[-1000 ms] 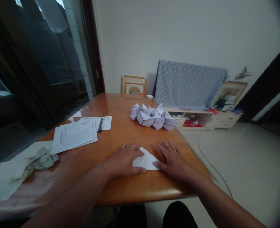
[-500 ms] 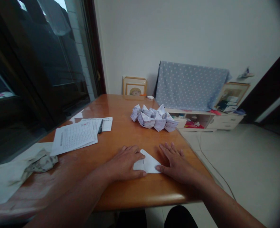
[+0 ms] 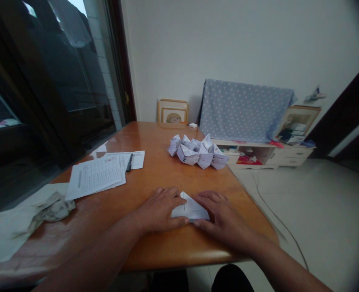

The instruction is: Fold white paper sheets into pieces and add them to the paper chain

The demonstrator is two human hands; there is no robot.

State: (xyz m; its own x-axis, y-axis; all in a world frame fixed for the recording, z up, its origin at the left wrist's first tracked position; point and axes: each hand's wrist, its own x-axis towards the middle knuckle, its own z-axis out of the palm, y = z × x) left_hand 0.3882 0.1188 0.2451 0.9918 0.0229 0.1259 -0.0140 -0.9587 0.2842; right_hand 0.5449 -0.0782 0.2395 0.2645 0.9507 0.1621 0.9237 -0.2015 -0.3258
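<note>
A white folded paper [image 3: 189, 209] in a triangular shape lies near the front edge of the orange-brown wooden table [image 3: 155, 170]. My left hand [image 3: 159, 209] rests flat on the paper's left part, fingers stretched out, thumb along its lower edge. My right hand [image 3: 220, 215] covers the paper's right side, fingers curled over its upper right edge and thumb at the lower edge. A cluster of several folded white paper pieces [image 3: 197, 152] sits farther back on the table, out of reach of both hands.
Printed sheets [image 3: 96, 176] with a dark pen [image 3: 129, 162] lie at the left. A crumpled cloth [image 3: 53, 207] and more paper sit near the left corner. A picture frame [image 3: 172, 113] leans on the wall. A low cabinet [image 3: 258, 154] stands right of the table.
My right hand has slid left onto the paper's right side and its fingers have curled over the edge. The left hand has stayed put.
</note>
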